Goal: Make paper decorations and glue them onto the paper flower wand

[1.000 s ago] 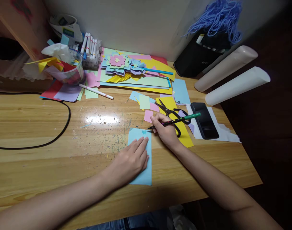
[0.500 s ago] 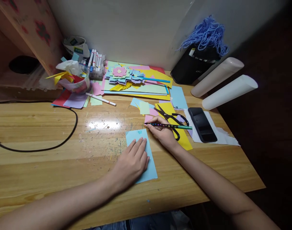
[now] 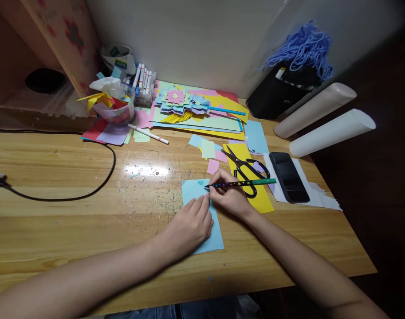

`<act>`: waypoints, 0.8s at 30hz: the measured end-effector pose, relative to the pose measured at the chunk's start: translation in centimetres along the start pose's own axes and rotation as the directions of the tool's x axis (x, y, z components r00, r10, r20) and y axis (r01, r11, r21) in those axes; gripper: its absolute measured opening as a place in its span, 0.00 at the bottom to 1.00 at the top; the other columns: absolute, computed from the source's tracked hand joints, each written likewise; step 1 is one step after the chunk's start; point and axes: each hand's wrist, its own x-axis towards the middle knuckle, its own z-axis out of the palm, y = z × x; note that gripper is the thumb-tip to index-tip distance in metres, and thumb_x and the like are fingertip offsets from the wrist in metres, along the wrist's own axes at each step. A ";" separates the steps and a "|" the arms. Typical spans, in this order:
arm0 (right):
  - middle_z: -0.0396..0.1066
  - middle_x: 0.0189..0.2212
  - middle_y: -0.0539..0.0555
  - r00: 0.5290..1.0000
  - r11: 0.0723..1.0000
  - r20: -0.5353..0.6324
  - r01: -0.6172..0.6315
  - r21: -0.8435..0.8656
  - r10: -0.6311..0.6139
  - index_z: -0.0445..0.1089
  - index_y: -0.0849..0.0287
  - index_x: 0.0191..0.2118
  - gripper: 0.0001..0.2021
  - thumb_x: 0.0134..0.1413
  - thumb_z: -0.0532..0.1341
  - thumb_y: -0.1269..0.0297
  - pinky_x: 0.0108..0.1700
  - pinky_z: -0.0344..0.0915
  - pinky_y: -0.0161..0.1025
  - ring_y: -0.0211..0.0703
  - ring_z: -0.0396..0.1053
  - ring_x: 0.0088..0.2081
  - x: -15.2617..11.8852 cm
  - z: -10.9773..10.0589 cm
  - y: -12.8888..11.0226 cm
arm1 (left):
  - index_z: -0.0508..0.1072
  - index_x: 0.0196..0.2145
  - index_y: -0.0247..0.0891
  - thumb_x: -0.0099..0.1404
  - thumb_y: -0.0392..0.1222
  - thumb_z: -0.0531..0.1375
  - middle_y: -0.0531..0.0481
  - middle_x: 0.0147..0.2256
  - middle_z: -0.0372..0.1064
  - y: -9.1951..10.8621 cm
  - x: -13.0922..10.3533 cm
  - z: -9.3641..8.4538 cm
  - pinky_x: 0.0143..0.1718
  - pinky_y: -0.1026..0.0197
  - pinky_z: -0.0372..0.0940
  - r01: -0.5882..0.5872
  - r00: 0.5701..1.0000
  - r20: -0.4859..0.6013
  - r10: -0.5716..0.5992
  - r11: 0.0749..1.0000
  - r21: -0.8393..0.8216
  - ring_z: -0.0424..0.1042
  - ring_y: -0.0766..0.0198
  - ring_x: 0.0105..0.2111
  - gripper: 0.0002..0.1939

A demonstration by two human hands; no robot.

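Note:
A light blue sheet of paper (image 3: 192, 189) lies on the wooden desk, with a small teal mark near its top edge. My left hand (image 3: 193, 221) rests flat on it, fingers stretched out. In my right hand (image 3: 230, 195) is a black marker pen with coloured dots and a green end (image 3: 264, 181). Its tip is at the upper right of the sheet, close to the teal mark; whether it touches the paper I cannot tell. Just beyond that hand, black-handled scissors (image 3: 244, 166) lie partly on a yellow paper strip (image 3: 264, 201).
A phone (image 3: 289, 177) lies on white paper at the right, near two white rolls (image 3: 332, 133). Behind are paper flowers (image 3: 175, 99) on coloured sheets, a tub of scraps (image 3: 117, 110) and a box of markers (image 3: 144, 84). A black cable (image 3: 112, 164) curves across the left.
My right hand has brought the marker down from beyond the sheet to its upper right part. My left hand stays on the paper. The whole view has shifted slightly.

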 end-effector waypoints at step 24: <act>0.61 0.21 0.46 0.997 0.974 0.045 0.076 -0.215 -0.067 0.58 0.56 0.28 0.07 0.45 0.58 0.72 0.26 0.57 0.32 0.36 0.60 0.24 -0.2 -0.2 -0.2 | 0.71 0.37 0.24 0.65 0.36 0.51 0.38 0.39 0.73 0.0 -0.1 0.0 0.43 0.57 0.66 -0.010 1.000 -0.002 0.010 0.999 0.034 0.72 0.57 0.42 0.12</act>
